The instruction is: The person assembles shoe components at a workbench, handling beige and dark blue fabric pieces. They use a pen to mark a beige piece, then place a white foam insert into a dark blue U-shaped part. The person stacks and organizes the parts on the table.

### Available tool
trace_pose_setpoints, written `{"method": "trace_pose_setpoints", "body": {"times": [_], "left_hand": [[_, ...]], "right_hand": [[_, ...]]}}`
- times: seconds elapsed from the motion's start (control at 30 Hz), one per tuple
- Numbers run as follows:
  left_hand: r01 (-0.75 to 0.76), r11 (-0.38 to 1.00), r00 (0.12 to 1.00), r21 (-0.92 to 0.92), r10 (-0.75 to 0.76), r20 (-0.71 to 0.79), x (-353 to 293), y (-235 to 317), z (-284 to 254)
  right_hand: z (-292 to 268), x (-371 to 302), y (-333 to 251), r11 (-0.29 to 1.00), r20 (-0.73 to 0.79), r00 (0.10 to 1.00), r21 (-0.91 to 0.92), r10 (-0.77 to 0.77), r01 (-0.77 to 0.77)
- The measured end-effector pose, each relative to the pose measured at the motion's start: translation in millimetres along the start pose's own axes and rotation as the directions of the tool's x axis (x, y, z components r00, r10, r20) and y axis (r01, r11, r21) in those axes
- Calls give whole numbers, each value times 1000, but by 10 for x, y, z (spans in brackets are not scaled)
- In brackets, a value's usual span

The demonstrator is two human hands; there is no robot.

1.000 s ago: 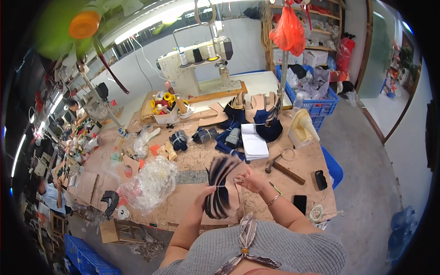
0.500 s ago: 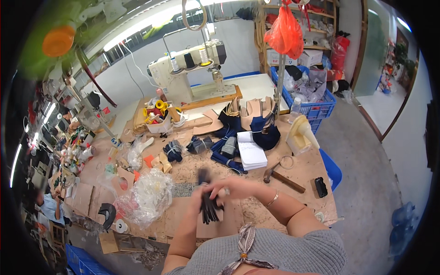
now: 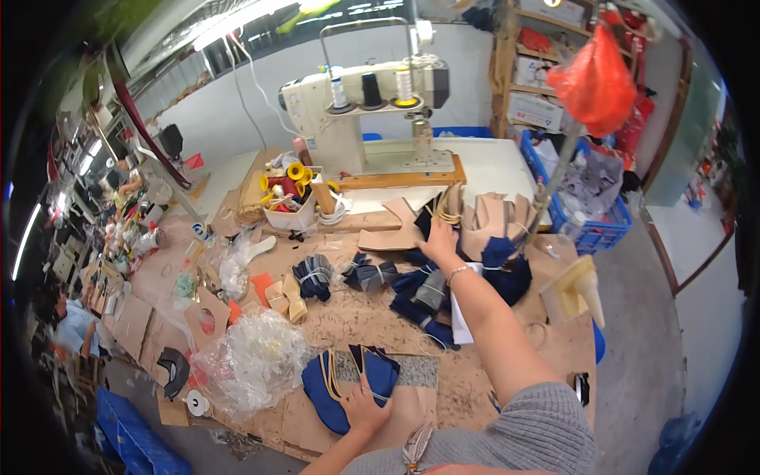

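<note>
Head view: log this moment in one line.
left hand: on blue bundle | right hand: at dark bundle | sewing machine: beyond

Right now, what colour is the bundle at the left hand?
Bundle: blue with tan edges; best in head view.

A lane is left across the worktable [image 3: 348, 322] between the banded blue pieces [image 3: 323, 396] in the left hand [image 3: 366, 409] and the tied grey bundle [image 3: 372, 275]; only small scraps are strewn along it. Its left end is blocked by heaped clear plastic wrapping [image 3: 257, 360]. Farther right it is spanned by the right forearm [image 3: 497, 336]. The right hand [image 3: 440, 241] is hemmed in by stacked tan pieces [image 3: 481, 223] and a slanting metal pole [image 3: 560, 174]; farther back, passage is barred by the sewing machine [image 3: 328, 123].
</note>
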State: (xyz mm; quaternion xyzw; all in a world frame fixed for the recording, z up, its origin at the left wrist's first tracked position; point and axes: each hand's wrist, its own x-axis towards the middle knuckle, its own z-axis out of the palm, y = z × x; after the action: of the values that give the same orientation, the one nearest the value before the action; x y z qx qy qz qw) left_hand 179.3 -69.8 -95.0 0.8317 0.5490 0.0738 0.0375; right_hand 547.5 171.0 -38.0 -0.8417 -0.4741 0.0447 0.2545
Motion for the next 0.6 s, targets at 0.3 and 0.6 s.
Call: {"method": "trace_pose_setpoints", "body": {"times": [0.3,0.6], "left_hand": [[-4,1000,999,-22,5,36,-17,-112,156],[-14,1000,999,5,14,31,38,-57,77]], "right_hand": [[335,962,168,929,209,924,-260,320,-263],[-655,939,1894,-105,250,949,967,194,-233]]}}
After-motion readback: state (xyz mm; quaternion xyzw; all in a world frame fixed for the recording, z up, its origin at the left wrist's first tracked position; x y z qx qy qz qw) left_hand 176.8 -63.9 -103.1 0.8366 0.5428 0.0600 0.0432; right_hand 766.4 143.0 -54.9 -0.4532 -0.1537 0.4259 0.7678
